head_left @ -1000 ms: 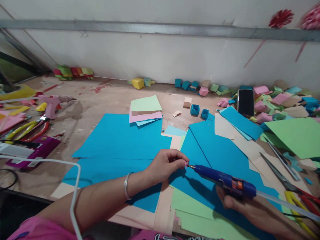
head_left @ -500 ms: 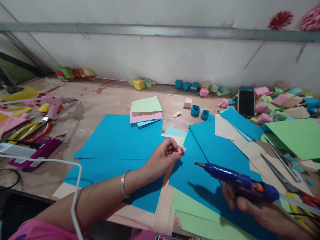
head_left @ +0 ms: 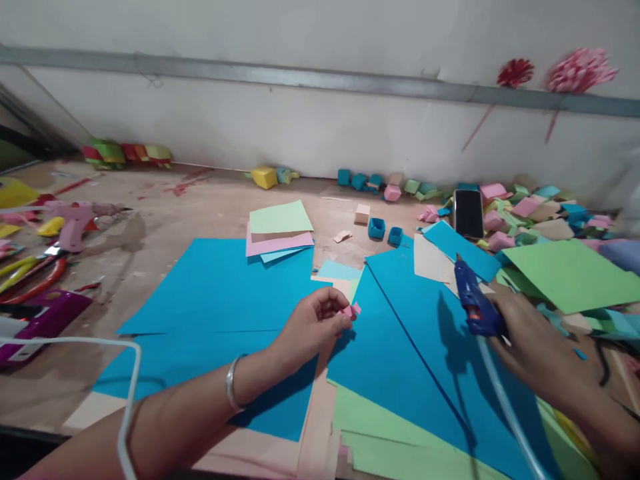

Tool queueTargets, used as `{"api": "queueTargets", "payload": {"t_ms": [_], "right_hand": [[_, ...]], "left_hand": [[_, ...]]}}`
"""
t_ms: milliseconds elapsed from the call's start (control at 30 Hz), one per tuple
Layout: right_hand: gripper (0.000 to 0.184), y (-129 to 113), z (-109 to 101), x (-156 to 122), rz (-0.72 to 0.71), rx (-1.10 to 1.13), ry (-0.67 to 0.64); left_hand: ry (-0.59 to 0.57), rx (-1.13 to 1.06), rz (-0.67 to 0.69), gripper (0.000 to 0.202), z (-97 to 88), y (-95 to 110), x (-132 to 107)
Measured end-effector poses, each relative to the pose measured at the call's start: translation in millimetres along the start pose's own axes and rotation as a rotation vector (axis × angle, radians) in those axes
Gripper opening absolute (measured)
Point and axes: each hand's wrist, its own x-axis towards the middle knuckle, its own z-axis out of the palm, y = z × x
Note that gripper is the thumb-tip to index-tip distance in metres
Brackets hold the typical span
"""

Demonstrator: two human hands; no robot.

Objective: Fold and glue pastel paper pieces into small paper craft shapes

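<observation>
Between the thumb and fingers of my left hand [head_left: 320,323] is a small folded piece of pink paper [head_left: 353,311], pinched above the blue paper sheets [head_left: 240,287]. My right hand [head_left: 520,327] is closed round a blue hot glue gun [head_left: 473,300], whose nozzle points up and away from me. A glue stick [head_left: 507,400] sticks out of the gun's back end. Right of centre, past my left hand, two small blue paper boxes [head_left: 377,229] stand near a peach paper box [head_left: 362,214] and a small peach scrap [head_left: 343,237].
A phone [head_left: 469,213] leans by a heap of coloured paper pieces [head_left: 525,207] at the back right. Green sheets [head_left: 570,273] lie at the right. A pink glue gun [head_left: 75,223], pliers [head_left: 35,273] and a purple tool [head_left: 55,323] lie at the left. A white cable [head_left: 131,373] crosses my left arm.
My right hand has swung the blue glue gun away from the pink paper, up and to the right, turning its nozzle from leftward to forward. My left hand keeps its pinch. The view has shifted right.
</observation>
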Motion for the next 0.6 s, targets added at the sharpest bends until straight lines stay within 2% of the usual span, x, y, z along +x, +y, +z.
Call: {"api": "queueTargets", "payload": {"t_ms": [67, 167, 267, 300, 367, 433, 500, 600], "right_hand": [[0.029, 21, 1, 15, -0.055, -0.106, -0.070], [0.030, 51, -2, 33, 0.025, -0.209, -0.211], [0.047, 66, -14, 51, 0.058, -0.286, -0.220], [0.051, 65, -19, 60, 0.025, -0.287, -0.209], [0.045, 55, -25, 83, -0.056, -0.268, -0.159], [0.044, 36, -20, 115, -0.092, -0.206, -0.122], [0.053, 15, -3, 149, -0.082, -0.193, -0.089], [0.065, -10, 33, 192, -0.038, -0.195, -0.009]], "left_hand": [[-0.005, 0.012, 0.000, 0.025, 0.2, 0, 0], [0.002, 0.023, -0.002, 0.025, 0.5, -1, -1], [0.005, 0.018, 0.014, 0.023, 0.6, -1, -2], [0.005, 0.009, 0.020, 0.022, 0.5, -1, -2], [0.009, -0.006, 0.036, 0.022, 0.3, -1, -2], [0.011, -0.016, 0.044, 0.023, -0.5, -2, -2], [0.014, -0.033, 0.055, 0.024, -2.1, -3, -1], [0.011, -0.052, 0.075, 0.025, -6.0, -5, 1]]}}
